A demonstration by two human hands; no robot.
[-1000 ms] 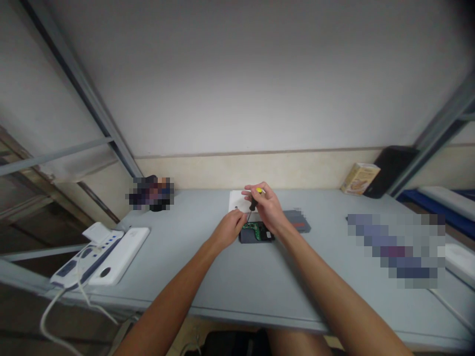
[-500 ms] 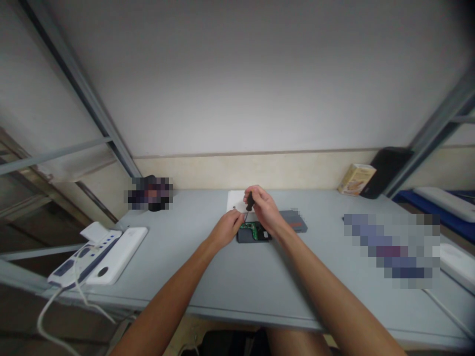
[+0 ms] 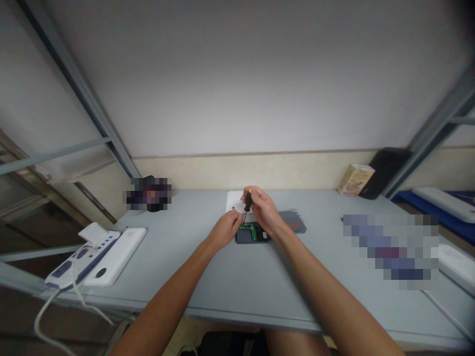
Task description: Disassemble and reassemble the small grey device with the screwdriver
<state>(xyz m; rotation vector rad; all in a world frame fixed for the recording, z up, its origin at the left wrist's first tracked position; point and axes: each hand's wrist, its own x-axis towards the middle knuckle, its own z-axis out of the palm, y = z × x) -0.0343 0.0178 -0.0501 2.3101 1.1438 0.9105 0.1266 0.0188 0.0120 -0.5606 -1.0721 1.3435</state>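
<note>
A dark device with an exposed green circuit board (image 3: 254, 236) lies on the grey table (image 3: 237, 277). My right hand (image 3: 262, 205) is closed round a screwdriver (image 3: 248, 200) with a black handle and a yellow end; its thin shaft points down at the board's upper left part. Beside the tip, my left hand (image 3: 227, 227) has its fingers pressed together at the device's upper left edge; what they grip there is too small to make out. A white sheet (image 3: 233, 199) lies behind the hands, with a small dark item on it.
A grey flat panel (image 3: 293, 221) lies right of the device. Farther left are a power strip (image 3: 85, 257) with cables and a white flat case (image 3: 118, 257). At the back right stand a yellow box (image 3: 355, 180) and a black case (image 3: 386, 173). Blurred items lie at both sides.
The screwdriver handle has shifted slightly left and its yellow end now shows as my right hand's fingers have turned. My left hand stays in place.
</note>
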